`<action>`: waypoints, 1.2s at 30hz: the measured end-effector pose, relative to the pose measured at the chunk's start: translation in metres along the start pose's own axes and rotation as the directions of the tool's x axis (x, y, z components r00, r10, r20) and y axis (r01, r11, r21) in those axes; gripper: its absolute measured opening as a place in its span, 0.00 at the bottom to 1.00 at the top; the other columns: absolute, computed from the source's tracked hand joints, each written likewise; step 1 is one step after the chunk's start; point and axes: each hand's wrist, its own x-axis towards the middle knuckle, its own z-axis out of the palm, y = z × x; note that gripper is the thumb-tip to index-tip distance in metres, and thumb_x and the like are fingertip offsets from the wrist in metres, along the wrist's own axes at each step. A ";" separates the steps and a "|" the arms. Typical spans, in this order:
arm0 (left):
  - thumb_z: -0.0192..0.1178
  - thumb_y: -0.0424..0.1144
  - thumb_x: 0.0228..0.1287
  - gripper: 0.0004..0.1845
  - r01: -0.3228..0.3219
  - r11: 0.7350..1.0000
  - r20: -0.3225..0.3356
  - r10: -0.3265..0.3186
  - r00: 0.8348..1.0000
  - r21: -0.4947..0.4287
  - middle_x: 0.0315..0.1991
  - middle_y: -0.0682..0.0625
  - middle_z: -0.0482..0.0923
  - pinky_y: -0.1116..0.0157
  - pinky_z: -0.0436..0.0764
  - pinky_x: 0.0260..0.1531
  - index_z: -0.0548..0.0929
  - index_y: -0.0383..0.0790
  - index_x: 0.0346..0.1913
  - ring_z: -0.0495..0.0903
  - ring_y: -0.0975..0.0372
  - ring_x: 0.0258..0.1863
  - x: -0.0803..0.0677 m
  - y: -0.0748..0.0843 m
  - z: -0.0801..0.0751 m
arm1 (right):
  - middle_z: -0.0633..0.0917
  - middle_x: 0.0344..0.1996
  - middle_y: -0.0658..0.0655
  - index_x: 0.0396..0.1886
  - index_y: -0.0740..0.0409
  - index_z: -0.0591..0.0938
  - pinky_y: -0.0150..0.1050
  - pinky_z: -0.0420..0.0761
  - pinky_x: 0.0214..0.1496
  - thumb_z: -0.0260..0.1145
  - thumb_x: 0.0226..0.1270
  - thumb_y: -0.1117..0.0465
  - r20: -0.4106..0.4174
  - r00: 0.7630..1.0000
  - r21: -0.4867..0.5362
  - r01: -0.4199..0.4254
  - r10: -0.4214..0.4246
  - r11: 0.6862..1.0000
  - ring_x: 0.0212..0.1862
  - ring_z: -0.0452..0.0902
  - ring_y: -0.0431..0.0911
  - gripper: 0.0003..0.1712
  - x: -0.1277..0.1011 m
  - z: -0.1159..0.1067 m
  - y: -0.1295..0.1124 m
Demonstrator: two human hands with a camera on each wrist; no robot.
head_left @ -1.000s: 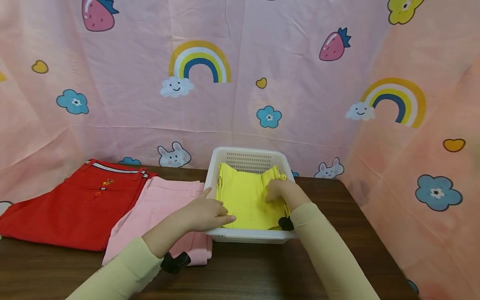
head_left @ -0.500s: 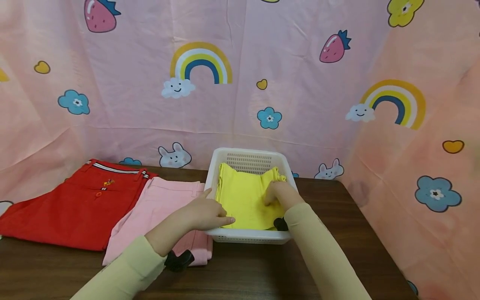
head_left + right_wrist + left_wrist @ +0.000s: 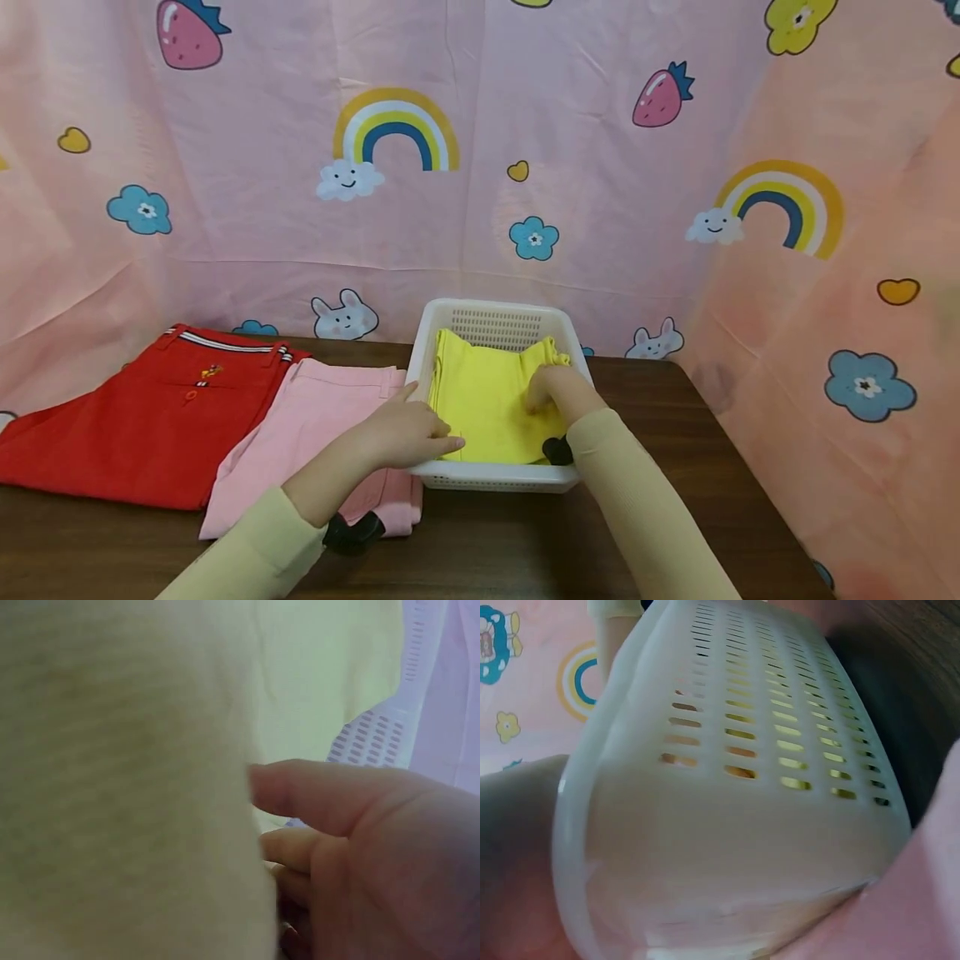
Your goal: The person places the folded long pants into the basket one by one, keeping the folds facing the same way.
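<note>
Folded yellow pants [image 3: 480, 400] lie in a white plastic basket [image 3: 491, 478]. My left hand [image 3: 397, 429] rests over the basket's front left corner, one finger stretched along the rim, the thumb pointing right above the pants. The left wrist view shows the slotted outer wall [image 3: 727, 832] close up, with a blurred part of the hand at the rim. On the right side of the pants, my right hand [image 3: 558, 390] reaches down with its fingers against the cloth. In the right wrist view its thumb [image 3: 307, 791] is straight; a blurred pale surface hides the fingertips.
Folded pink pants [image 3: 322, 417] lie left of the basket, touching or very near it. Red pants [image 3: 172, 408] are spread farther left, beside the pink pair. All stand on a dark wooden table [image 3: 495, 550], with a patterned cloth [image 3: 480, 217] hanging behind and at the sides.
My right hand and sleeve have shifted slightly left over the yellow pants. The left hand stays at the basket's corner. The whole head view has tilted a little.
</note>
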 end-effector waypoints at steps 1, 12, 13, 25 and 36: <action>0.53 0.55 0.68 0.21 -0.012 1.000 -0.015 0.012 1.000 0.000 0.36 0.53 0.85 0.47 0.41 0.68 0.90 0.45 0.42 0.79 0.58 0.49 -0.001 -0.001 0.001 | 0.71 0.60 0.62 0.62 0.67 0.71 0.43 0.67 0.62 0.65 0.64 0.51 0.000 1.000 -0.015 0.018 -0.018 1.000 0.55 0.67 0.50 0.33 -0.001 0.000 0.000; 0.50 0.55 0.70 0.22 -0.038 0.999 -0.100 0.035 0.994 -0.029 0.45 0.53 0.84 0.45 0.41 0.67 0.88 0.44 0.46 0.70 0.52 0.62 0.000 -0.007 0.009 | 0.78 0.50 0.56 0.57 0.63 0.76 0.43 0.69 0.59 0.60 0.68 0.52 0.010 0.985 -0.067 0.174 -0.174 0.982 0.50 0.70 0.46 0.24 -0.003 -0.007 0.003; 0.50 0.55 0.70 0.22 -0.033 0.999 -0.109 0.029 0.994 -0.033 0.44 0.53 0.84 0.45 0.41 0.67 0.88 0.44 0.46 0.70 0.52 0.62 0.000 -0.007 0.010 | 0.78 0.50 0.55 0.57 0.63 0.76 0.42 0.69 0.59 0.60 0.68 0.53 0.005 0.984 -0.063 0.179 -0.179 0.982 0.49 0.70 0.46 0.24 -0.004 -0.009 0.002; 0.56 0.50 0.68 0.18 -0.076 0.970 -0.201 0.029 0.979 -0.230 0.37 0.53 0.85 0.46 0.39 0.67 0.89 0.40 0.41 0.77 0.54 0.53 0.001 -0.013 0.014 | 0.78 0.54 0.57 0.60 0.62 0.75 0.44 0.73 0.56 0.61 0.67 0.48 0.023 0.980 -0.060 0.198 -0.197 0.978 0.54 0.73 0.48 0.28 0.005 -0.013 0.007; 0.61 0.41 0.65 0.12 -0.228 0.930 -0.259 0.153 0.954 -0.289 0.41 0.54 0.83 0.47 0.48 0.67 0.86 0.38 0.45 0.79 0.58 0.48 -0.009 -0.031 0.011 | 0.71 0.64 0.60 0.67 0.63 0.69 0.46 0.64 0.65 0.59 0.70 0.52 -0.075 0.962 0.040 0.266 -0.262 0.963 0.65 0.65 0.52 0.31 -0.026 -0.017 0.012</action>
